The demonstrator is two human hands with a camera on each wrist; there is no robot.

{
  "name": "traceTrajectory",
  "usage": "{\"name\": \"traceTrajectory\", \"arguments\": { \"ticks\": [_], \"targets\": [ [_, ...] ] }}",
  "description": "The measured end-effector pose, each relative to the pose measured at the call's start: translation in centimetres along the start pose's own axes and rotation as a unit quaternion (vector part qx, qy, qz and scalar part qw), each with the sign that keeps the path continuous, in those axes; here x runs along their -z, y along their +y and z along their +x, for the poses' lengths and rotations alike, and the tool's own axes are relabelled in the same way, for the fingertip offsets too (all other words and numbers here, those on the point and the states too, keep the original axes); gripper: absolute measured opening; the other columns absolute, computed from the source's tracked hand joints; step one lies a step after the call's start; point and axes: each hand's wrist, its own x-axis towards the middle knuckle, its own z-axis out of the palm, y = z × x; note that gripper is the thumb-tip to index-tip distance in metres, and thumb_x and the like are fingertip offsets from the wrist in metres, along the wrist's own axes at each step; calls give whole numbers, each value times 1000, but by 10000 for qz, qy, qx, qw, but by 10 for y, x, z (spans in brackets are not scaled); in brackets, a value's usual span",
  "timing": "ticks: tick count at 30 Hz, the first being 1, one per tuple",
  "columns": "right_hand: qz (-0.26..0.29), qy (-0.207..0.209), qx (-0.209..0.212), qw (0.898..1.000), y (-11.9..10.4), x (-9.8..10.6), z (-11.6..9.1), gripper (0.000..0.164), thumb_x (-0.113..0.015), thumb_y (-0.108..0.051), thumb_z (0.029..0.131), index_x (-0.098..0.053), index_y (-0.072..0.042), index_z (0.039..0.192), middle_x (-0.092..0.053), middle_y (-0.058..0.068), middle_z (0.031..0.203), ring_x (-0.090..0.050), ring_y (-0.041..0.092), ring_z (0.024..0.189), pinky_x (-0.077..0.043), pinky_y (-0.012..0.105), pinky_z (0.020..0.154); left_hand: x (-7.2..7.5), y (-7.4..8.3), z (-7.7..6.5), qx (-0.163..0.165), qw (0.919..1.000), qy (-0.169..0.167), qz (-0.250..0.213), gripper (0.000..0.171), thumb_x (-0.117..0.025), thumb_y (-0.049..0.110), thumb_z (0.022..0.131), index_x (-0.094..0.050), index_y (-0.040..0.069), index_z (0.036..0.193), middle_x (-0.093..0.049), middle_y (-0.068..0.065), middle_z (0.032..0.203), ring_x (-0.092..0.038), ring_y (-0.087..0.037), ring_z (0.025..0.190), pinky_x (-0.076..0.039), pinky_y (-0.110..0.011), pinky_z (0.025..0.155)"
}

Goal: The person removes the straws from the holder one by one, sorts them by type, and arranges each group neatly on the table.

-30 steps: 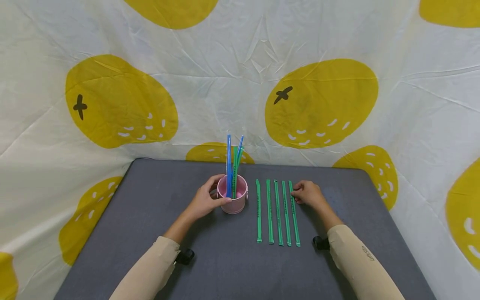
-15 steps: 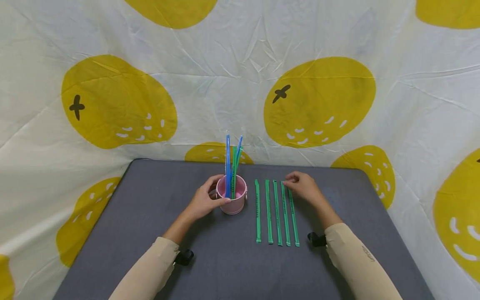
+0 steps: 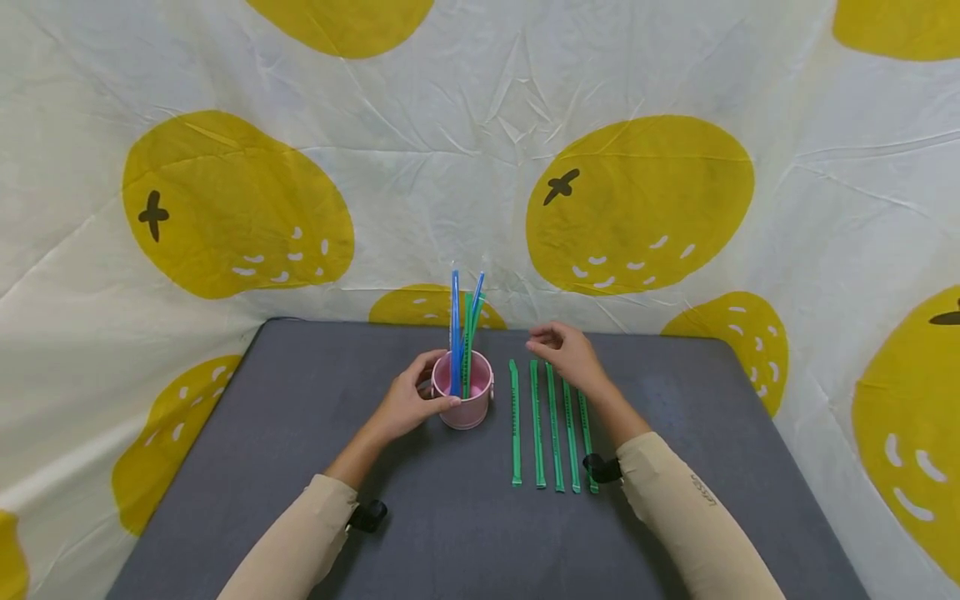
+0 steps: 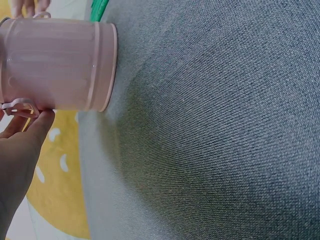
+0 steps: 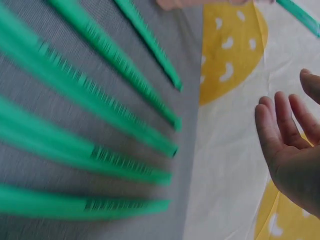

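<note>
Near the far edge of the dark table [image 3: 450, 533], the R hand [image 3: 573, 358] has just left the rightmost of 5 flat green straws [image 3: 554, 433], now nearer the pink bucket [image 3: 468, 417]. It's empty, fingers loosely bent, so I'd say that straw's let go & none is lifted. L hand [image 3: 405, 404] grips the upright bucket, left of the row, w/ blue straws [image 3: 455, 333] + other green straws [image 3: 468, 342] in it. Vs. 1 sec ago, row & bucket look unchanged.
</note>
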Motion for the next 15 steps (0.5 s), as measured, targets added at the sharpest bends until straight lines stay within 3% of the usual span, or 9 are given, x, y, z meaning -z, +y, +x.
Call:
{"name": "traceTrajectory", "arguments": {
  "ticks": [5,15],
  "targets": [
    [271,5,188,9995,-22,-15,8,35,-73,-25,98,-68,-7,127,-73,15,116,-70,29,103,-59,37,82,-1,-1,0,-12,10000,3,9,78,-87,24,85,-46,19,151,-59,-12,143,-59,-34,133,-51,-52,108],
    [469,-149,172,9986,-50,-46,27,48,-77,-28,95,-58,-1,131,-72,17,118,-70,32,108,-61,43,88,-1,2,1,15,10000,-11,-23,77,-86,17,86,-45,18,151,-58,-13,144,-58,-35,133,-50,-53,109]
  ]
}}
